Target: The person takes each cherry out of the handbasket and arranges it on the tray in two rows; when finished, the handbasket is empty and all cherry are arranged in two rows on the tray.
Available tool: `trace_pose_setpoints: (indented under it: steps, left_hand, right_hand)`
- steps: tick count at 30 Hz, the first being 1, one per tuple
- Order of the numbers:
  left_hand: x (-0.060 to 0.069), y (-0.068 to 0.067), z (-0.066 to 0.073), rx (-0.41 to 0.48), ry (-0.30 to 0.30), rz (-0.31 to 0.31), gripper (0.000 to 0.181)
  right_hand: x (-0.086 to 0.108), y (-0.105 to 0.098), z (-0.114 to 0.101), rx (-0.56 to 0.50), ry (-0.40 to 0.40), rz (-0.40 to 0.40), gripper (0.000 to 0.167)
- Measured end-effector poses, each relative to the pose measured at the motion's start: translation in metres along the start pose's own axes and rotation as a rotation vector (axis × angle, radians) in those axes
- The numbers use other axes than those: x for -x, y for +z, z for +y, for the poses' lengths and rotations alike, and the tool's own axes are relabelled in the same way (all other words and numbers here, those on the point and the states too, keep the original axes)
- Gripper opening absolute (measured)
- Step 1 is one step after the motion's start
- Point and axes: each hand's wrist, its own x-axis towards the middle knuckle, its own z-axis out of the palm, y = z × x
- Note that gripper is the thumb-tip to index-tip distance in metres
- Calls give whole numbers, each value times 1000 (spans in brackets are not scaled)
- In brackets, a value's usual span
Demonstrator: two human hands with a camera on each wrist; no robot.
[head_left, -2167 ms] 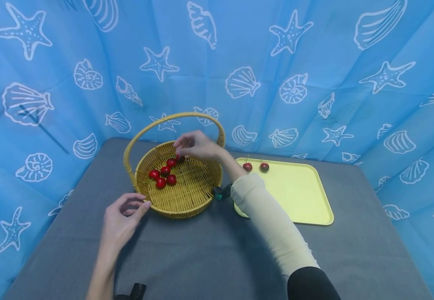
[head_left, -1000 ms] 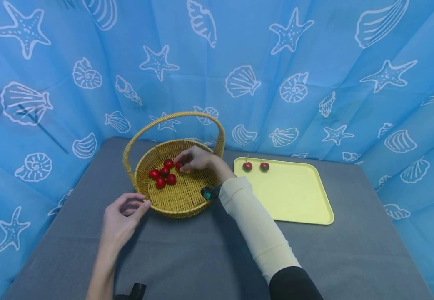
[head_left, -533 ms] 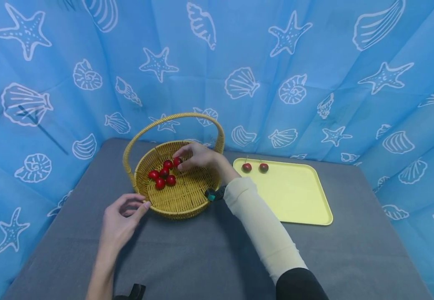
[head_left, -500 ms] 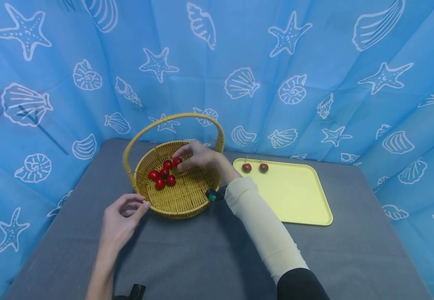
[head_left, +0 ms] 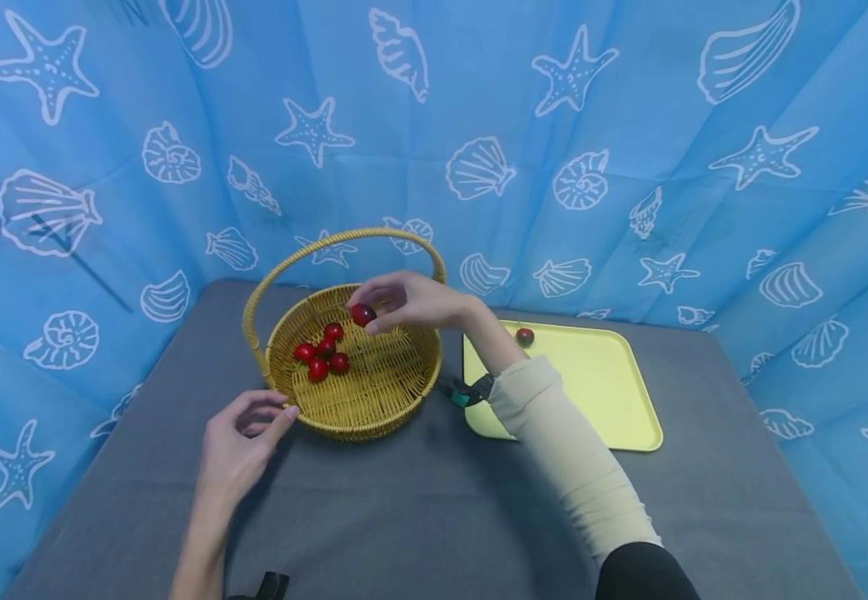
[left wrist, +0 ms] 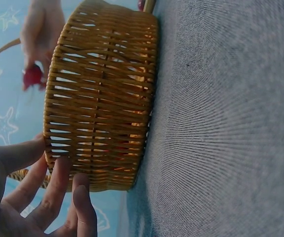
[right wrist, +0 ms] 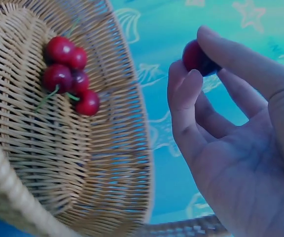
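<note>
The right hand (head_left: 407, 298) pinches one dark red cherry (head_left: 362, 314) between the tip of the thumb and the tips of the bent fingers; the right wrist view shows this fruit pressed directly at the fingertips, with the palm well behind it. The held cherry is in the air, higher than the rim of the wicker basket (head_left: 385, 379), as the left wrist view lets us see, and it does not touch the wicker.

The left hand (head_left: 242, 442) holds the near left part of this rim: its thumb is at the edge and its bent fingers rest against the outer side of the wall. The arched handle (head_left: 381, 232) rises over the basket, and the right hand is on the near side of it.

Inside the basket, lower than the pinching fingers and more to the left, five red cherries (head_left: 326, 347) lie close together on the woven floor. In the right wrist view some of them show thin green stems.

To the right of the basket there is a yellow tray (head_left: 614, 392), partly covered by the right forearm with its cream sleeve (head_left: 565, 454). One more cherry (head_left: 525, 337) lies near the far edge of the tray. Basket and tray stand on a grey cloth (head_left: 404, 517), and behind them hangs a blue curtain (head_left: 404, 125) with white shells and starfish
</note>
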Motion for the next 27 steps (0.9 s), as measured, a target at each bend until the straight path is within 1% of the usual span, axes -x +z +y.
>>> trace_pose_setpoints:
  steps: [4,8,11,14,18,21,27]
  left_hand:
    - [-1,1,1,0,-4,-1,29]
    - [-1,1,1,0,-4,-5,29]
    - [-1,0,0,-3,-13,-10,30]
    - [-1,1,1,-7,-27,-12,30]
    - [-2,1,1,-15,-41,-19,31]
    - [-1,1,1,-9,-37,-20,31]
    - [-2,0,-1,29,-2,-9,29]
  right_hand:
    - [20,-6,-11,-29,-61,-28,44]
    - [43,-15,-20,-88,-120,-52,44]
    - [62,-23,-26,-122,-114,-36,45]
    - [81,-31,-30,-137,-94,21,43]
    - [109,-45,-26,-135,-72,103,42]
    - [130,-57,-16,-100,-40,161,41]
    - [165,-76,7,-52,42,294,41]
